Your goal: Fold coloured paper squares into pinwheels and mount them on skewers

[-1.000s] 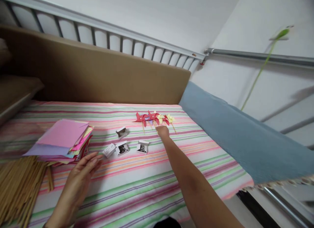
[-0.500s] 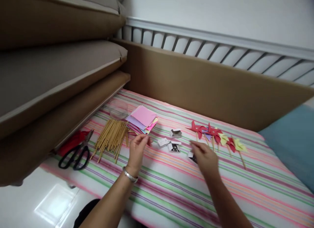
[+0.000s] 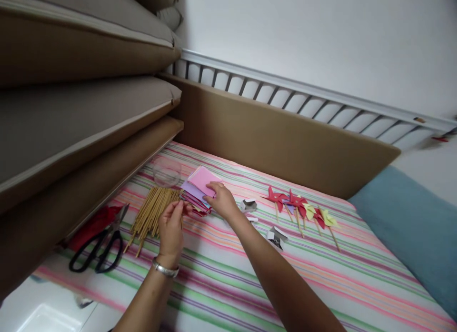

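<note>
My right hand [image 3: 224, 200] is at the right edge of a stack of coloured paper squares [image 3: 190, 188], with its thumb and fingers closed at a pink paper square [image 3: 203, 177] on top. My left hand [image 3: 172, 226] hovers just below and left of the stack, in front of the bundle of thin wooden sticks [image 3: 152, 210]. Its thumb and fingertips are pinched together, and whatever is between them is too small to make out. A silver bracelet [image 3: 165, 268] circles the left wrist.
Black-handled scissors [image 3: 103, 244] and something red [image 3: 93, 226] lie at left. A clear round container [image 3: 167, 172] sits behind the sticks. Small open boxes [image 3: 277, 237] lie right of the paper. Several paper pinwheels [image 3: 297, 203] on sticks are farther right. A brown board [image 3: 278, 136] borders the back.
My right hand has moved left from a small open box to the paper stack. My left hand has shifted left towards the sticks, still pinched. The view has tilted up slightly.
</note>
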Action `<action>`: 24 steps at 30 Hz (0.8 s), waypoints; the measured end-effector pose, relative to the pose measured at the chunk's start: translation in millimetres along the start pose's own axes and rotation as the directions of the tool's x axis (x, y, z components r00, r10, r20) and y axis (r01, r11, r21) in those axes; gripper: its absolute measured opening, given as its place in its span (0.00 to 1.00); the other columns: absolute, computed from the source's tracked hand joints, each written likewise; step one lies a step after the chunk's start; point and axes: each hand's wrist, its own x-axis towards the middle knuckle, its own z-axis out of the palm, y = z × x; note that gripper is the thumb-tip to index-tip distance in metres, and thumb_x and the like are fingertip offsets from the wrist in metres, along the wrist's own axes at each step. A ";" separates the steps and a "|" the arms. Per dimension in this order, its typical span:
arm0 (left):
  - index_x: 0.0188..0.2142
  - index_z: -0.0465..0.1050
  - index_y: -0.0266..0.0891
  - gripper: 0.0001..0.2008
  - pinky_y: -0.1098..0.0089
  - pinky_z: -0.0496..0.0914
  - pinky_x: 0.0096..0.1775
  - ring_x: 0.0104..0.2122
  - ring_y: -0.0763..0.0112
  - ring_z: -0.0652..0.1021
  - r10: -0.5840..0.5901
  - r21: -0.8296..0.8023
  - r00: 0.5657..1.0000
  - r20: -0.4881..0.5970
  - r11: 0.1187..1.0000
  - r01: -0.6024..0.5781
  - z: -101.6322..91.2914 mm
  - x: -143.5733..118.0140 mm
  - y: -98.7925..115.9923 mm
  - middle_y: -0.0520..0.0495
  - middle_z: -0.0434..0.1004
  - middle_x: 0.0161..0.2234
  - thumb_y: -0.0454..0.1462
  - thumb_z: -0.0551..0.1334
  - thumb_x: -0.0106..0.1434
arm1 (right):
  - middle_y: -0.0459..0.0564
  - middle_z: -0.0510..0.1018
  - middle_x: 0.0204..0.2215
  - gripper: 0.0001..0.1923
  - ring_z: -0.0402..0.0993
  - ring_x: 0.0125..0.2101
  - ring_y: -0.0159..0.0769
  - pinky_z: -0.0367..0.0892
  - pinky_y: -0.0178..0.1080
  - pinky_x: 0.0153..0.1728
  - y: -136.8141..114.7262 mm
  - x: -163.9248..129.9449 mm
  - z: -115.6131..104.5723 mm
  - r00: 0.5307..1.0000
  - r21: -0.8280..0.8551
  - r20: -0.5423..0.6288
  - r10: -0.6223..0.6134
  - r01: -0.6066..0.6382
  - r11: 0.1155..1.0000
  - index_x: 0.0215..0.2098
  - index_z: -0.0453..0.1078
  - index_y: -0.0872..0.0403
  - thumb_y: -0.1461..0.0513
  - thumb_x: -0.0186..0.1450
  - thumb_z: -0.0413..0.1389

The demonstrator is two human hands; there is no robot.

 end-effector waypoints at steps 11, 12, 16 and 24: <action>0.28 0.72 0.37 0.07 0.73 0.68 0.32 0.26 0.74 0.75 -0.006 0.034 0.999 0.037 0.999 0.004 0.7 -1.1 1.4 0.50 0.76 0.26 0.39 0.63 0.54 | 0.53 0.77 0.45 0.11 0.72 0.47 0.39 0.64 0.41 0.51 11.4 4.8 -2.6 0.999 0.086 0.031 0.009 -0.012 0.996 0.40 0.76 0.53 0.64 0.57 0.59; 0.28 0.72 0.37 0.07 0.73 0.68 0.32 0.26 0.74 0.75 -0.005 0.034 0.999 0.046 0.999 0.003 0.8 -1.2 1.0 0.50 0.76 0.26 0.39 0.63 0.55 | 0.52 0.78 0.44 0.10 0.73 0.46 0.38 0.64 0.41 0.50 12.1 5.4 -2.7 0.999 0.091 0.032 0.004 -0.007 0.996 0.39 0.76 0.52 0.64 0.58 0.58; 0.28 0.72 0.37 0.06 0.72 0.69 0.33 0.25 0.74 0.75 -0.019 0.017 0.996 0.087 1.000 0.017 2.5 -3.0 -0.8 0.51 0.76 0.25 0.39 0.63 0.55 | 0.49 0.80 0.39 0.10 0.75 0.43 0.36 0.66 0.39 0.48 9.8 8.6 -5.3 1.000 0.103 0.008 -0.026 0.025 0.994 0.33 0.78 0.50 0.66 0.61 0.53; 0.38 0.75 0.32 0.20 0.65 0.72 0.35 0.30 0.64 0.79 -0.365 0.000 0.836 0.410 0.916 0.400 11.5 -7.9 -0.1 0.38 0.80 0.34 0.49 0.60 0.58 | 0.51 0.73 0.49 0.12 0.67 0.49 0.41 0.62 0.48 0.51 -6.2 -38.7 -49.2 0.875 -0.058 -0.446 -0.188 0.182 0.982 0.43 0.74 0.47 0.62 0.65 0.51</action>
